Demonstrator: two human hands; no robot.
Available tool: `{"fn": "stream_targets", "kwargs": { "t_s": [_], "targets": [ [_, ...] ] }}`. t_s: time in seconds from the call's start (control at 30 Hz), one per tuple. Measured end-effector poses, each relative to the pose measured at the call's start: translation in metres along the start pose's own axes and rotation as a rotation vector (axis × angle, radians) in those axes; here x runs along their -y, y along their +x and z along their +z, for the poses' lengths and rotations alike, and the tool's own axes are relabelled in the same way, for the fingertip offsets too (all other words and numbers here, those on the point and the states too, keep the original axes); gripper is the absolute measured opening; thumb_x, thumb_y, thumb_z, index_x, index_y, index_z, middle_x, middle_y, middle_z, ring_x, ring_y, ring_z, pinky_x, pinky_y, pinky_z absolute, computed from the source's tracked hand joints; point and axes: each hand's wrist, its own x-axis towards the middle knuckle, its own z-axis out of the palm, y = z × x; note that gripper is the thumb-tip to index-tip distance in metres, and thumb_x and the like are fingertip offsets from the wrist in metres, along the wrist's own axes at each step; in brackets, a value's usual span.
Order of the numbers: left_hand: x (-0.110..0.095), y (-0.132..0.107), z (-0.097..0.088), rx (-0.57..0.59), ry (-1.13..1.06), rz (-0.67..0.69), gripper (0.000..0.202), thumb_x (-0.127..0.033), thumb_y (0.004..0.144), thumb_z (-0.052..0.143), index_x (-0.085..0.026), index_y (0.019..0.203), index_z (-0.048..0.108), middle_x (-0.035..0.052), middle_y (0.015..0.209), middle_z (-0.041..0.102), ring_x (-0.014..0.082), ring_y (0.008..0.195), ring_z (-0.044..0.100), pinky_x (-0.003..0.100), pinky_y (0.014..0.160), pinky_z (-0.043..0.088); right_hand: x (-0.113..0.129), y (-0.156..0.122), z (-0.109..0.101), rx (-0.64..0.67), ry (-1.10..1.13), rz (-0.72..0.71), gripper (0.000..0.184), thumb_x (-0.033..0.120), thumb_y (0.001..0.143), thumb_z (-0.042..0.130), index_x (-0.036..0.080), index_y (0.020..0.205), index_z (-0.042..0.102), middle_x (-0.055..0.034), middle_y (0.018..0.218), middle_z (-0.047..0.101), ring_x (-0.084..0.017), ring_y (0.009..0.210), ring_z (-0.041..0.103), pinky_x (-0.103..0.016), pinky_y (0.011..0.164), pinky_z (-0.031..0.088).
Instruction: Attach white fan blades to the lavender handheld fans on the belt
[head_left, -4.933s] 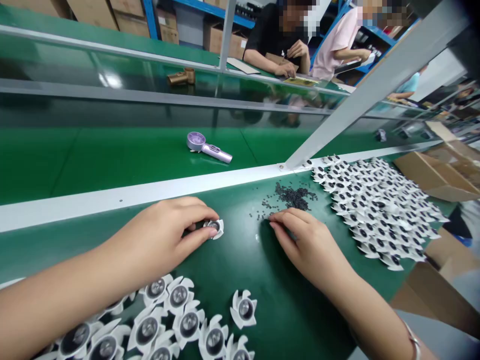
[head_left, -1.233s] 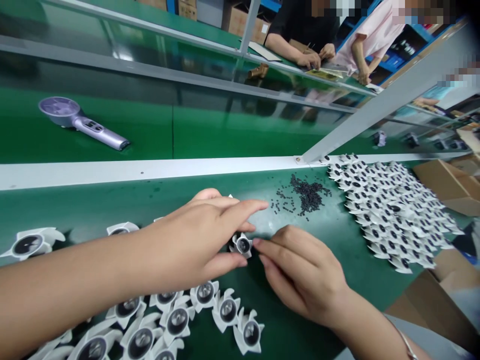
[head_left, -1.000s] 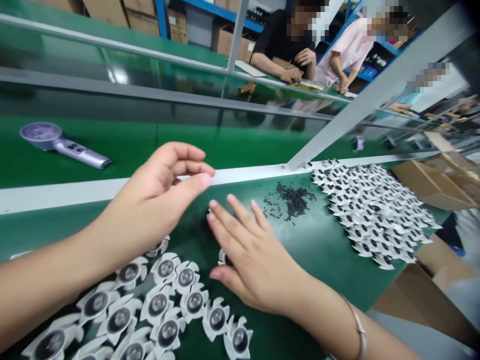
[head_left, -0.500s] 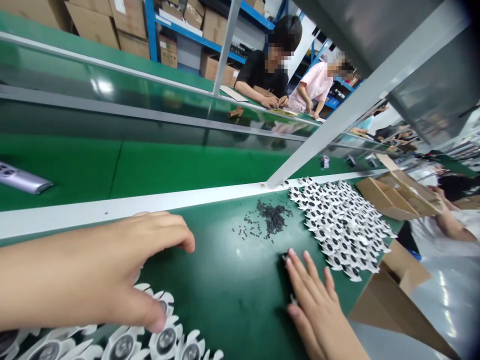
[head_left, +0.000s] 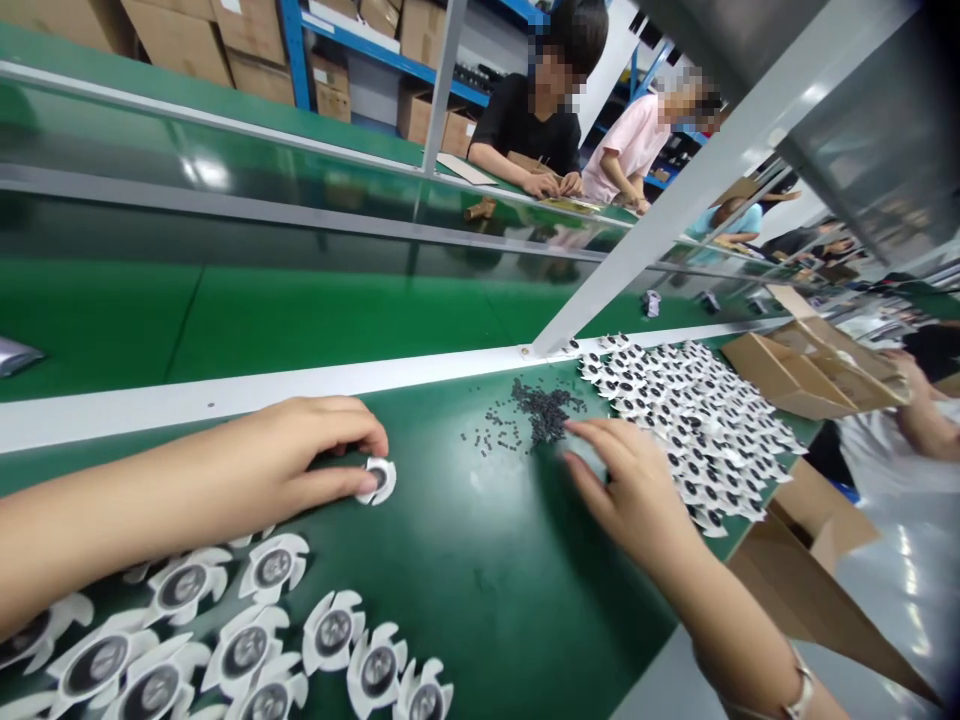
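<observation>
My left hand (head_left: 330, 455) pinches a small white fan wheel (head_left: 381, 481) by its edge, just above the green table. Its thumb lies on the front of the wheel and the fingers curl behind. Below that forearm, several more white fan wheels (head_left: 334, 630) with round grey centres lie face up, some overlapping. My right hand (head_left: 626, 475) reaches to the near right side of a pile of tiny black pieces (head_left: 547, 410). Thumb and forefinger are apart, with a blurred greyish patch between them. Loose black pieces are scattered left of the pile.
A dense spread of white fan wheels (head_left: 694, 425) lies at the right. Beyond it stands an open cardboard box (head_left: 795, 370) near another person. A slanted metal post (head_left: 645, 240) rises from the table's white edge. Behind runs a green conveyor (head_left: 337, 320), with co-workers across it.
My left hand has closed on a fan wheel from an open pose. My right hand has moved away from me, from a dark item on the table to the black pile.
</observation>
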Motion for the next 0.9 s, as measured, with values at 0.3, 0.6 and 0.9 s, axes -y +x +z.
{"fn": "stream_targets", "kwargs": {
  "t_s": [0.3,0.6,0.9],
  "targets": [
    [-0.006,0.004,-0.001,0.028,-0.013,-0.004,0.020,-0.037,0.094,0.054,-0.025,0.097,0.069,0.0024,0.100,0.070,0.0205,0.092,0.063,0.029,0.080,0.048,0.066,0.039,0.009,0.163,0.168,-0.173,0.020,0.017,0.098,0.050,0.016,0.095,0.069,-0.0071,0.092,0.069,-0.021,0.086,0.058,-0.035,0.077,0.037],
    [0.004,0.001,0.006,-0.037,0.046,0.075,0.028,-0.047,0.085,0.067,-0.027,0.105,0.070,0.0016,0.108,0.069,0.0216,0.098,0.063,0.030,0.083,0.049,0.066,0.051,0.014,0.183,-0.061,-0.360,0.017,0.012,0.094,0.050,0.013,0.085,0.064,-0.0083,0.082,0.063,-0.022,0.079,0.053,-0.036,0.070,0.034],
    [-0.002,0.000,0.005,-0.064,-0.067,-0.026,0.037,-0.023,0.079,0.064,-0.023,0.117,0.065,0.0006,0.104,0.074,0.0172,0.092,0.069,0.024,0.078,0.053,0.106,0.070,0.011,0.214,0.467,-0.214,0.012,0.009,0.091,0.047,0.018,0.086,0.052,-0.0050,0.083,0.058,-0.020,0.079,0.053,-0.033,0.074,0.042]
  ]
}}
